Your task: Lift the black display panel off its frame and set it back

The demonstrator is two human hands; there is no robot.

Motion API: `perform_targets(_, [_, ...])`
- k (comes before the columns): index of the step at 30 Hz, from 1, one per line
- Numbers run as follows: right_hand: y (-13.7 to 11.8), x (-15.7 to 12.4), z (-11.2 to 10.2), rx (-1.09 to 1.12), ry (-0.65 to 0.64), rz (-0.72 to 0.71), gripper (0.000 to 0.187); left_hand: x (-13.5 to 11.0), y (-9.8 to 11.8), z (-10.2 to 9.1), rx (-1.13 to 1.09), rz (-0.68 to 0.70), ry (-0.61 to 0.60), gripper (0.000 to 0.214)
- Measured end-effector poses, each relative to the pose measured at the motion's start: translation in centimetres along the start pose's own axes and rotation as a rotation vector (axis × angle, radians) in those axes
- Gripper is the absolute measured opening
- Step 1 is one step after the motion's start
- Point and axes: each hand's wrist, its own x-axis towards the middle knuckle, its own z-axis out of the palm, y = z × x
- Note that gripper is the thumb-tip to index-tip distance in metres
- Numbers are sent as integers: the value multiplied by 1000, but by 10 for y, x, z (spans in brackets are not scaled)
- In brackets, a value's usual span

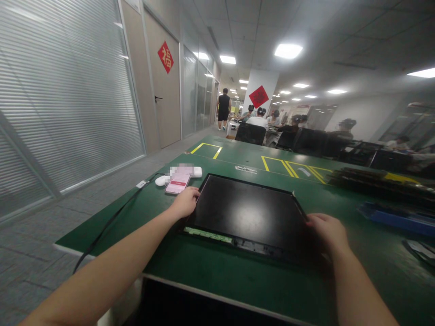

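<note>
A black flat screen panel [248, 210] lies on the green table [238, 280] in front of me, with a strip of green circuit board along its near edge. My left hand [185, 202] grips the panel's left edge with curled fingers. My right hand [328, 231] holds the panel's right edge, fingers wrapped round it.
A pink phone [177, 183] and a white charger [197, 172] lie beyond my left hand, with a black cable [112, 222] running off the table. A stack of dark panels [374, 181] and a blue tray [394, 217] sit at the right. Seated people [258, 120] work farther back.
</note>
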Motion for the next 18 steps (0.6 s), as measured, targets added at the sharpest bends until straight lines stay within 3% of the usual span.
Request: perform_targets(18, [4,2,2,81,-5,57,35,1,-1,0,-9,-1,0,41])
